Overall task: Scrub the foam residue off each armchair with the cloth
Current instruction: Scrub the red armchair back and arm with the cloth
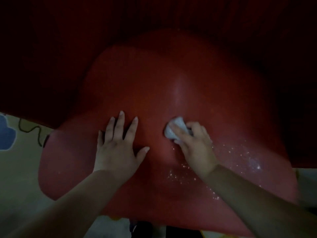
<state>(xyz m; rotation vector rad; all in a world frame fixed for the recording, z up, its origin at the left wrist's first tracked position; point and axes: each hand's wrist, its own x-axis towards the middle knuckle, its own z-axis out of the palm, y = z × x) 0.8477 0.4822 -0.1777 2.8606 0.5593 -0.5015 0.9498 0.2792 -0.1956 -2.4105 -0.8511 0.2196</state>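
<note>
Head view: right hand [193, 145] scrubbing the red armchair [171, 79] with a balled white cloth [175, 128], left hand [118, 145] bracing.
Right fingers are curled round the cloth and press it onto the seat surface, near the centre ridge. Foam residue [240, 158] (white specks, dim light) lies nearer the camera and to the right of the cloth, under and beyond the right wrist, so the next strokes likely pull back and rightward. Left hand lies flat, fingers spread and straight, holding nothing, just left of the cloth. Both forearms reach forward.
</note>
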